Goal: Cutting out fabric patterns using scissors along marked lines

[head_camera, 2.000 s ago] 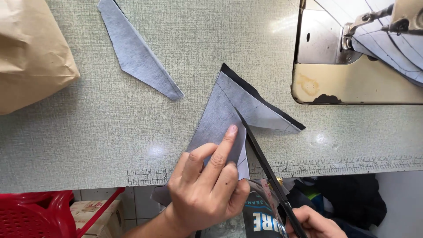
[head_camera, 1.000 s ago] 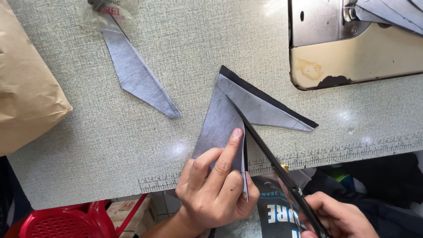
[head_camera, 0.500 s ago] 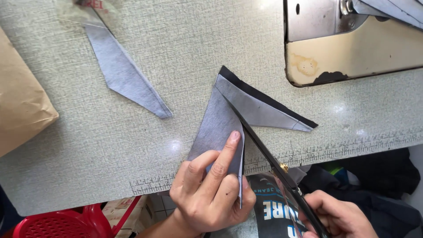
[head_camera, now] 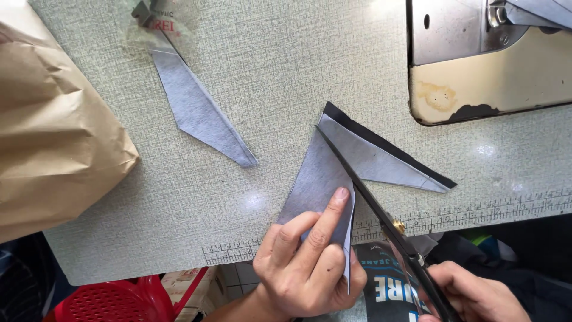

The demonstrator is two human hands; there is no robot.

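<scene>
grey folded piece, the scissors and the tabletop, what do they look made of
Grey folded piece: likely woven cloth, matte, soft folds, with a black layer along its upper edge.
Scissors: dark metal blades by the look, slim and rigid, with a brass-coloured pivot.
Tabletop: probably laminate, pale green with a fine woven-look print, slightly glossy where light spots reflect.

speckled table (head_camera: 286,71) bears fabric pieces (head_camera: 202,113), paper bag (head_camera: 53,131).
</scene>
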